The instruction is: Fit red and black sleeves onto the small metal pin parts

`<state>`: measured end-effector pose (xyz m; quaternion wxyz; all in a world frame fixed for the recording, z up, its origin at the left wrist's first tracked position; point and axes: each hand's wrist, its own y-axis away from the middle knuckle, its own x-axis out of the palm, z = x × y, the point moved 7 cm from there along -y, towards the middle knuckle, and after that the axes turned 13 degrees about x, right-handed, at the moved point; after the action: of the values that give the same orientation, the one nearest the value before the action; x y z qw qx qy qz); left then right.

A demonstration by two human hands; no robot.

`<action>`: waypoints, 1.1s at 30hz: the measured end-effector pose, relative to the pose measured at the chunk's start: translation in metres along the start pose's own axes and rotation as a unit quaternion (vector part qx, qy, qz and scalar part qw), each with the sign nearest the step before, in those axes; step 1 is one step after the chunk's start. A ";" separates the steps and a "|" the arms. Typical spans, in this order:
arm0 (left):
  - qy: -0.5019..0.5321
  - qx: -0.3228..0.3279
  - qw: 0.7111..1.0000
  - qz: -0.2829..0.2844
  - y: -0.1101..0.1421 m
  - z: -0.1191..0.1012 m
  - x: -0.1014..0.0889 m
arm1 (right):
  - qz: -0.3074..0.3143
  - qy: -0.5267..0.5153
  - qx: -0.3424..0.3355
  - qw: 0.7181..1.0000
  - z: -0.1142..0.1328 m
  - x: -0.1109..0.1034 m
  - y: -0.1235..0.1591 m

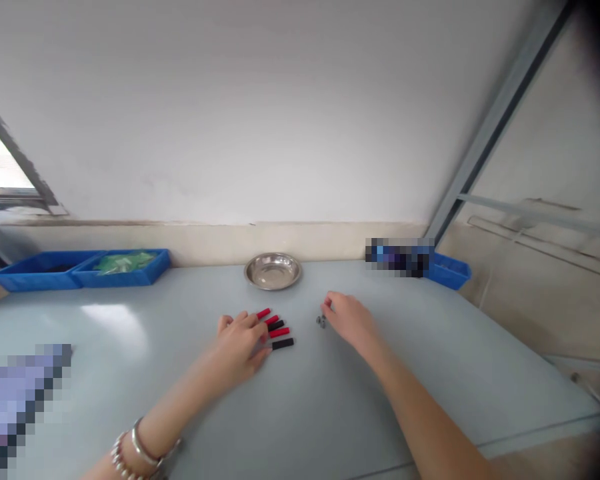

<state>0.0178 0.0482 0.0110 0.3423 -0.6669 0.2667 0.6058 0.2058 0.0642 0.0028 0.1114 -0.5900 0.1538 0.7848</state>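
Several short red and black tubes lie fanned side by side on the table, among them a red tube (280,332) and a black tube (283,344). My left hand (240,337) lies over their left ends with bent fingers around them, hiding that side of the row. To the right, my right hand (347,317) is closed, thumb and fingertips pinched together. Just beneath its fingertips sits a little cluster of small grey metal pieces (321,321). Whether one of these is in the pinch is too small to see.
A round steel dish (273,272) stands against the wall behind my hands. Two blue trays (130,278) are at the back left, one with green-and-clear bags (125,262). Another blue bin (449,271) is at the back right, beside a blurred-out item (397,257). A blurred purple object (23,393) lies at left.
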 end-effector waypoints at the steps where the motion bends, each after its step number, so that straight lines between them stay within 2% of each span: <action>1: -0.003 -0.001 1.000 0.003 0.000 0.000 0.000 | -0.001 0.013 0.008 1.000 -0.002 0.001 -0.001; 9: 0.004 -0.009 1.000 0.019 -0.001 -0.002 0.000 | 0.048 0.067 -0.020 0.996 0.000 0.014 0.004; 17: 0.011 0.003 1.000 -0.005 0.000 -0.001 0.004 | 0.041 0.094 -0.042 0.994 0.008 0.018 0.008; 23: -0.003 -0.012 1.000 -0.011 -0.001 0.004 0.007 | 0.030 0.100 -0.047 0.993 0.008 0.019 0.008; 27: -0.008 -0.021 1.000 -0.018 -0.002 0.006 0.005 | 0.046 0.043 -0.056 0.996 0.010 0.019 0.007; 30: -0.003 -0.034 0.999 -0.022 -0.002 0.007 0.001 | 0.078 -0.062 -0.066 0.993 0.015 0.017 0.007; 33: 0.002 -0.051 0.998 -0.042 -0.002 0.009 -0.004 | 0.118 -0.167 -0.070 0.976 0.020 0.013 0.010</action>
<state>0.0133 0.0560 0.0148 0.3328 -0.6950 0.2077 0.6026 0.1813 0.0625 -0.0037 0.0001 -0.4347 0.1460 0.8887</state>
